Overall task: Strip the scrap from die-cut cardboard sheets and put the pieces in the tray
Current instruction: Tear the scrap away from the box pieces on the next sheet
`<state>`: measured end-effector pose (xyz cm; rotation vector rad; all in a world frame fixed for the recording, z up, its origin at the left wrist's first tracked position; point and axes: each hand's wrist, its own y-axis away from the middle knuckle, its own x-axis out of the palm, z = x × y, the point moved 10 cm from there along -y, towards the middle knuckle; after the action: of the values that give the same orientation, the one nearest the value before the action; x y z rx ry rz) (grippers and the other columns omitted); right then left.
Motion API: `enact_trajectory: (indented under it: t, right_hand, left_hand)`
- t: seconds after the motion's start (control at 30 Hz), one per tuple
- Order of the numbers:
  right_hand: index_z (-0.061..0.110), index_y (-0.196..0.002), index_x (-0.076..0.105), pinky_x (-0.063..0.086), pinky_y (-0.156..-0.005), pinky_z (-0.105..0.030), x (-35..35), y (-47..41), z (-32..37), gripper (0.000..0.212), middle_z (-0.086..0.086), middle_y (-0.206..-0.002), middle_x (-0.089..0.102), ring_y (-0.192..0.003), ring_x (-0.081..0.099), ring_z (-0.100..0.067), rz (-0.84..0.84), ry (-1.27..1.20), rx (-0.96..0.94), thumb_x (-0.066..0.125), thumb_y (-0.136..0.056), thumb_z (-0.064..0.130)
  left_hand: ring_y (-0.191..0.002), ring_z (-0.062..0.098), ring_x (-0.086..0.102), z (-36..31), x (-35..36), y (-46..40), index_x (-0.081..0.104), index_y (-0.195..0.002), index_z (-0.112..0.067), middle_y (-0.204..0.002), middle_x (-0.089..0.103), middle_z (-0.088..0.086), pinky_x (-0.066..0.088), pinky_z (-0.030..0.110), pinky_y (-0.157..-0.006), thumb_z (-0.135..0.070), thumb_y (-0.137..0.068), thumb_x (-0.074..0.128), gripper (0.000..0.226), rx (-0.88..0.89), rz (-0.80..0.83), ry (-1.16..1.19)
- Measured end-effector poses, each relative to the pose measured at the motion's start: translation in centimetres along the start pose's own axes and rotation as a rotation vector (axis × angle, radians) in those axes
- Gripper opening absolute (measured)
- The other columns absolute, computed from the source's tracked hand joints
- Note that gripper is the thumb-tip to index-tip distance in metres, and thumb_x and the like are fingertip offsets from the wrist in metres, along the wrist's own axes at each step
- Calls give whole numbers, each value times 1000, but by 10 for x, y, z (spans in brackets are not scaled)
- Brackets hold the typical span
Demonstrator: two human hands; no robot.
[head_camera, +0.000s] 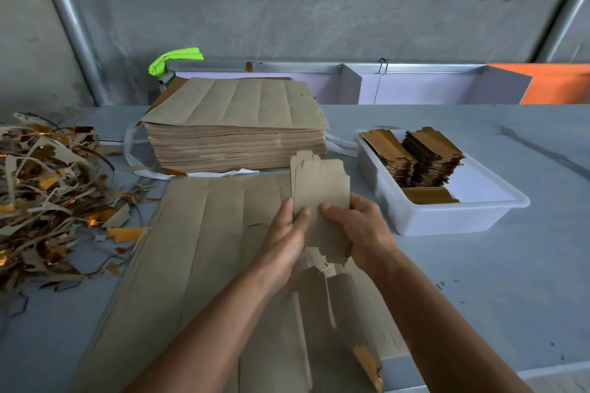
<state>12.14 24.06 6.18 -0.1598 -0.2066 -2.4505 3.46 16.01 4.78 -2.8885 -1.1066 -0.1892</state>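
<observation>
A small stack of stripped brown cardboard pieces (pixel 319 185) stands upright above the table, held from both sides. My left hand (pixel 287 230) grips its left lower edge with the thumb on the front. My right hand (pixel 357 226) grips the right lower edge, thumb also on the front. Under my hands lies a flat die-cut cardboard sheet (pixel 204 249), torn and partly stripped on its right side. To the right, a white plastic tray (pixel 447 217) holds stacks of gold-faced pieces (pixel 427 159).
A tall stack of uncut-looking brown sheets (pixel 236 134) sits behind the working sheet. A heap of brown and gold scrap strips (pixel 48 201) covers the table's left side. The grey table (pixel 510 281) runs to a metal rail and concrete wall behind.
</observation>
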Motion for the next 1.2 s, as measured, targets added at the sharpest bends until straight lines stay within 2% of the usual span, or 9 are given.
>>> enact_trajectory:
  t: [0.13, 0.23, 0.33, 0.43, 0.57, 0.77, 0.87, 1.0, 1.2]
  right_hand:
    - [13, -93, 62, 50, -41, -32, -17, -1, 3, 7, -8, -80, 68, -63, 65, -24, -109, -32, -1, 63, -88, 8]
    - [13, -95, 63, 51, -45, -27, -24, -2, 4, 11, -5, -82, 69, -68, 65, -19, -148, -72, -1, 63, -87, 6]
    - [15, -94, 63, 50, -45, -26, -25, -2, 3, 11, -1, -79, 68, -68, 64, -15, -143, -102, 8, 63, -87, 6]
    - [16, -88, 63, 51, -46, -25, -20, -3, 6, 11, 3, -70, 70, -58, 66, -9, -122, -132, -7, 63, -87, 5]
    - [15, -85, 64, 52, -46, -24, -4, 1, 14, 11, 4, -63, 70, -53, 65, -6, -66, -117, -44, 63, -87, 4]
    - [18, -88, 64, 57, -55, -31, 12, 8, 28, 8, 3, -76, 71, -65, 67, -10, 26, -66, -94, 62, -90, 11]
    - [17, -88, 63, 57, -52, -35, 7, 11, 40, 7, 6, -70, 70, -61, 66, -8, -15, -96, -148, 59, -92, 12]
    - [16, -93, 59, 43, -44, -28, -14, 7, 47, 6, 2, -78, 66, -70, 62, -18, -122, -177, -165, 53, -96, 15]
    - [15, -97, 56, 49, -49, -36, -13, 0, 25, 3, -6, -99, 61, -86, 59, -22, -135, -366, -8, 53, -96, 13]
  left_hand:
    - [-89, 15, 54, -31, -9, 18, 51, -113, -10, -104, 54, 2, 40, 15, -72, -33, -88, 62, 36, 363, -130, -647]
    - [-67, 9, 47, -57, 7, 58, 57, -78, -10, -83, 51, 0, 38, 17, -63, -34, -87, 62, 27, 693, -52, -773]
    - [-56, 14, 50, -64, 5, 88, 57, -75, -10, -73, 52, 0, 42, 24, -51, -38, -89, 50, 32, 858, -78, -926]
    - [-61, 9, 53, -38, 20, 81, 56, -113, -28, -75, 56, -8, 43, 22, -58, -64, -86, 42, 47, 583, 193, -1031]
    - [-105, 10, 49, 9, 32, 69, 35, -137, -44, -115, 37, -6, 43, 25, -85, -84, -71, 32, 78, 313, 411, -1188]
    - [-109, 24, 53, 18, 41, 60, 52, -118, -38, -133, 20, -4, 43, 29, -86, -78, -75, 42, 60, 281, 501, -1294]
    - [-92, 17, 54, 13, 34, 47, 59, -90, -20, -107, 46, 0, 40, 24, -76, -46, -88, 57, 26, 353, 440, -1265]
    - [-79, 22, 57, 13, 15, 41, 53, -68, -4, -82, 52, 8, 35, 21, -64, -12, -93, 55, 27, 376, 392, -1110]
    - [-58, -4, 51, 15, -14, 25, 51, -73, -25, -65, 55, -10, 37, 12, -52, -42, -77, 73, 29, 174, 182, -802]
